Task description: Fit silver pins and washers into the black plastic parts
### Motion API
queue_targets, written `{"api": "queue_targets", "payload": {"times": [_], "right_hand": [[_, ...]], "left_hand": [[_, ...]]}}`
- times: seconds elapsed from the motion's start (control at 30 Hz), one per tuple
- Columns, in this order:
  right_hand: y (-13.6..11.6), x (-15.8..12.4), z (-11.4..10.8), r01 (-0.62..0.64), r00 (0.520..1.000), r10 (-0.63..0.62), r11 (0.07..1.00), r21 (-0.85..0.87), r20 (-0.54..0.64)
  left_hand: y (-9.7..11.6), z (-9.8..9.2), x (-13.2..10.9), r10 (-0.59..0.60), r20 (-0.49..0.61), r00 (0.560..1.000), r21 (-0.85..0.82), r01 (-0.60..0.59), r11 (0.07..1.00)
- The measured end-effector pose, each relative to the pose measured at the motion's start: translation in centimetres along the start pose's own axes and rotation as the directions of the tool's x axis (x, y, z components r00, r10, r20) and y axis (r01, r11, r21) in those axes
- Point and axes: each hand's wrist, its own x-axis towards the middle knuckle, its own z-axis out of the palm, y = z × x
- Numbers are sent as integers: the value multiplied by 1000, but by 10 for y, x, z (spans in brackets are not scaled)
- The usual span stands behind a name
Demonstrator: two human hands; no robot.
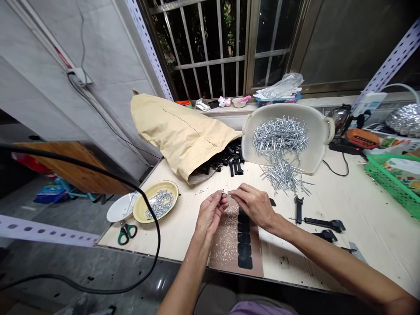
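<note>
Above a brown board (226, 245), my left hand (210, 213) and my right hand (255, 204) meet at their fingertips. A thin metal pin (226, 193) spans the small gap between them. The right thumb and fingers pinch the pin. My left thumb and forefinger are pressed together at its other end; whatever small piece they hold is hidden. Along the board runs a row of black rounded-square pads (244, 238). Beyond the hands, loose metal pins (284, 173) spill from a white plastic basin (315, 153).
A paper sack (183, 131) spills black plastic parts (234, 164). At left are a yellow bowl (139, 210) of small metal pieces, a white dish (114, 210) and green-handled scissors (127, 232). Black clip-like parts (324, 224) lie right, near a green basket (390, 179). A black cable (152, 210) hangs in front.
</note>
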Motion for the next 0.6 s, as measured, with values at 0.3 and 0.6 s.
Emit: {"api": "queue_targets", "payload": {"times": [0.3,0.6], "right_hand": [[-9,-4,1,-42,997,35,994,-100,-65],[-13,-5,9,-56,997,45,983,-177,-70]], "left_hand": [[-4,-1,-2,189,17,982,202,-189,961],[-4,-7,3,201,15,979,259,-198,945]]}}
